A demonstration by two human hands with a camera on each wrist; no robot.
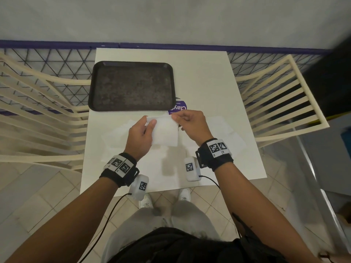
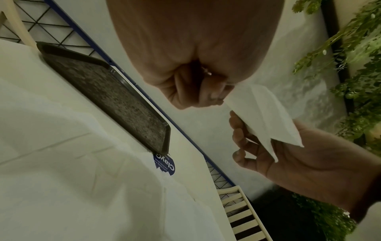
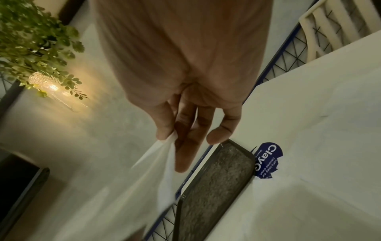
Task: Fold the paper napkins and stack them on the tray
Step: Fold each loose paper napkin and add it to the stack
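— What have your fingers got hold of?

— A white paper napkin (image 1: 164, 132), lifted off the tabletop (image 1: 205, 82). My left hand (image 1: 141, 134) grips its left edge, thumb laid on the front. My right hand (image 1: 192, 123) pinches the top right corner between thumb and forefinger; its other fingers (image 3: 221, 132) hang loosely apart.

— And the tray?

— The dark tray (image 1: 131, 66) lies flat just beyond my fingertips, nothing on it. A purple sticker (image 1: 180, 107) peeks out between its near right corner and my right fingers.

— Other napkins?

— More white napkins (image 1: 224, 130) lie spread on the tabletop beneath and either side of my hands.
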